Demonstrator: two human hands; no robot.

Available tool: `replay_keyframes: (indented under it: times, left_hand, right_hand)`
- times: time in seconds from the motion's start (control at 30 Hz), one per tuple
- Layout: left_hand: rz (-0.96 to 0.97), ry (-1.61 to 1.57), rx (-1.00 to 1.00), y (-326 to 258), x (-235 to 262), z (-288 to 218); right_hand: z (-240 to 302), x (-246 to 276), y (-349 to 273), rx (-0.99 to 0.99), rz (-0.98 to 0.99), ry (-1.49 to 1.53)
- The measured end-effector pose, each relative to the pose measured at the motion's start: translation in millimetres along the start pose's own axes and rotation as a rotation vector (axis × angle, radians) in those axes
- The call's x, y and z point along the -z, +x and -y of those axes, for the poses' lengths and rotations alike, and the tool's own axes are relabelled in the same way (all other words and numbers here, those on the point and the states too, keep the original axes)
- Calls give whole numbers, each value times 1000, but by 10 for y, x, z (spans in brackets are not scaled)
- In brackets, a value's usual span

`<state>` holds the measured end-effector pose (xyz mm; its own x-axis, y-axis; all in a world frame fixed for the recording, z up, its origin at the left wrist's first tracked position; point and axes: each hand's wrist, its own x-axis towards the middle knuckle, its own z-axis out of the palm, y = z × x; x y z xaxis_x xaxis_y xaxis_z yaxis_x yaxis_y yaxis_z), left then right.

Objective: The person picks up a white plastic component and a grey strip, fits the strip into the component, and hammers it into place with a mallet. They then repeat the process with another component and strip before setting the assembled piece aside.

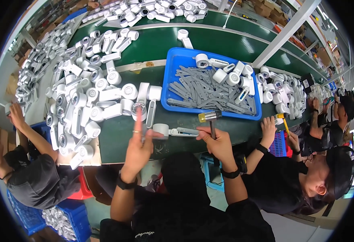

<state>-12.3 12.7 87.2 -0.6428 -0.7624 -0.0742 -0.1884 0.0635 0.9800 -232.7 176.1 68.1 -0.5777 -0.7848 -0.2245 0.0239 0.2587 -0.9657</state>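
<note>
A white handheld fan (pixel 161 130) lies on its side on the green bench between my hands, its handle toward the right with a grey strip (pixel 187 131) along it. My left hand (pixel 138 151) is open beside the fan's round head, index finger stretched forward; its fingertips are slightly blurred. My right hand (pixel 219 145) is closed around the handle of a small hammer (pixel 213 128), whose metal head with a yellow face stands above the fist. The right thumb and fingertip are close to the end of the fan's handle; whether they touch it I cannot tell.
Ahead stands a blue tray (pixel 173 105) holding many grey strips (pixel 201 88) and several white fans. Piles of white fans (pixel 92 94) spread to the left. Co-workers sit close on both sides; the right one's hand (pixel 268 128) is near another yellow-headed hammer (pixel 281 116).
</note>
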Motion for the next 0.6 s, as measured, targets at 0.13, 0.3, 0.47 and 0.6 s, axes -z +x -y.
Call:
replay_keyframes:
  times: [0.13,0.3,0.47,0.6]
  left_hand:
    - [-111,-164,-102,-15,71,360]
    - [-164,186,-313,83,-56,367]
    - [-51,626,-716,330,-283,356]
    - [-44,681,-741,415,-323,482]
  right_hand:
    - [-170,-27,143,-85,78,96]
    - [-326,-119,240,-19,40,-153]
    - [-396,-87,291,36,86,-207]
    - [-259,-103,270,14,97,-305]
